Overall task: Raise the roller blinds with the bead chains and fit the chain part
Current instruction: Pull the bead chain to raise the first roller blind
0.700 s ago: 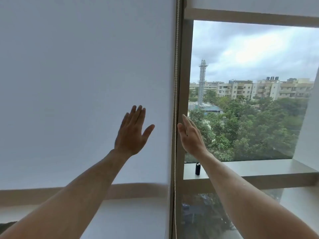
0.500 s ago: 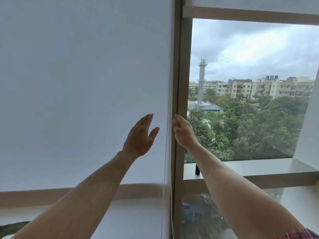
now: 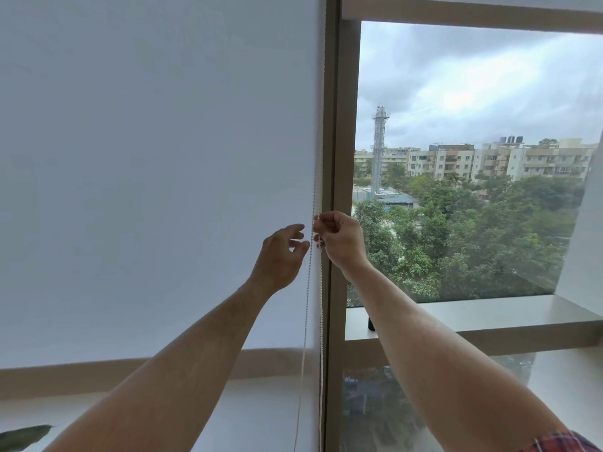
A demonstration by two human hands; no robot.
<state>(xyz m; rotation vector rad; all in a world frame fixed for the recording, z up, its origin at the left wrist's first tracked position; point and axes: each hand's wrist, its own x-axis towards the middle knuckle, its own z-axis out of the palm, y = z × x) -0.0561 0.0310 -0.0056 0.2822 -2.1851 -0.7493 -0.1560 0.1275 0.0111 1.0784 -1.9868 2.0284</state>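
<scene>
A white roller blind [image 3: 156, 177] covers the left window down to near the sill. Its white bead chain [image 3: 306, 305] hangs in two strands along the blind's right edge, by the beige window post [image 3: 333, 125]. My right hand [image 3: 341, 239] is pinched on the chain at about mid height and pulls one strand slightly left. Just left of that strand is my left hand [image 3: 282, 252], its fingers curled and apart, fingertips almost touching the beads. The right window's blind [image 3: 489, 4] is rolled high, only its bottom edge showing at the top.
A small black cylinder [image 3: 371, 323] stands on the right window's sill [image 3: 473, 316], partly hidden by my right forearm. A green leaf [image 3: 23, 437] shows at the bottom left corner. Trees and buildings lie beyond the glass.
Both hands moved in from flat and open towards the post. My right hand closed on the bead chain and drew a strand left; my left hand curled in beside it.
</scene>
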